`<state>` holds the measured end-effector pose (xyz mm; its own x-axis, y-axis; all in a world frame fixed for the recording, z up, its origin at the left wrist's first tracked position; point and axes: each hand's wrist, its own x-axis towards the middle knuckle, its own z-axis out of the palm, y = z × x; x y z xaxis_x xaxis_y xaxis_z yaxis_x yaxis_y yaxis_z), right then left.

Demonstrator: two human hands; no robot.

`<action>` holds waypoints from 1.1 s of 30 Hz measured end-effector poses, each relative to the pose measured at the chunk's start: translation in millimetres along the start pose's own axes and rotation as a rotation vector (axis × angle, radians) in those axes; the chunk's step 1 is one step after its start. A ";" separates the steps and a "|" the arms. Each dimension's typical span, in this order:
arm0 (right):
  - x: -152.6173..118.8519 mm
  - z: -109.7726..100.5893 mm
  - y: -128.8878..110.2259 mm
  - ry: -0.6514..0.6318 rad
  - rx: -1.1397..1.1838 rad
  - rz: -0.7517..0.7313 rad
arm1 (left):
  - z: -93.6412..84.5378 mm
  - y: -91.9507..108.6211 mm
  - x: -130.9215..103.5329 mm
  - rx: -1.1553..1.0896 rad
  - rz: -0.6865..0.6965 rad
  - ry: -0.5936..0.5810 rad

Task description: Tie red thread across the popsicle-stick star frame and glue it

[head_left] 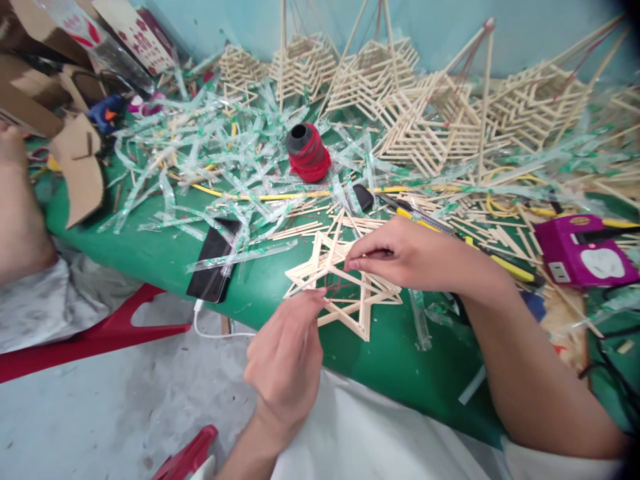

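Note:
In front of me on the green table lies a star-shaped frame [367, 313] of thin pale wooden sticks, with several layers crossing each other. Red thread [340, 287] runs across its middle, between my hands. At the frame's near left side, my left hand [287, 360] is closed, thumb and finger pinching the thread near a stick. My right hand [407, 253] reaches over the frame from the right, its fingertips pinched together near the upper sticks; what they hold is too small to make out. A spool of red thread [310, 157] stands upright beyond the frame.
Stacked stick frames [425, 127] line the wall. Clear tape strips [225, 147] and loose sticks [500, 237] litter the table [400, 367]. A black phone [213, 267] lies left, a cutter [420, 217] behind my right hand, a purple box [585, 250] right. Another person's arm [23, 207] is left.

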<state>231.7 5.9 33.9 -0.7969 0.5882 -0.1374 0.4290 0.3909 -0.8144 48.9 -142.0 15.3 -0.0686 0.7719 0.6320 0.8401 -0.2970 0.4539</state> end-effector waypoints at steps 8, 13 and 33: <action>0.6 5.5 -2.9 0.098 0.008 0.025 | 0.4 2.5 0.6 0.001 -0.019 -0.006; -9.3 5.6 -9.2 0.335 0.214 0.098 | 1.8 4.0 2.0 0.023 -0.027 -0.056; -81.1 79.2 -44.5 0.934 0.260 0.050 | 23.9 -4.3 -10.2 -0.390 -0.137 -0.110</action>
<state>243.6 -115.2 36.6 -0.0728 0.9689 0.2364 0.2564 0.2472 -0.9344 58.9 -135.2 -8.1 -0.0897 0.8683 0.4878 0.5590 -0.3615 0.7463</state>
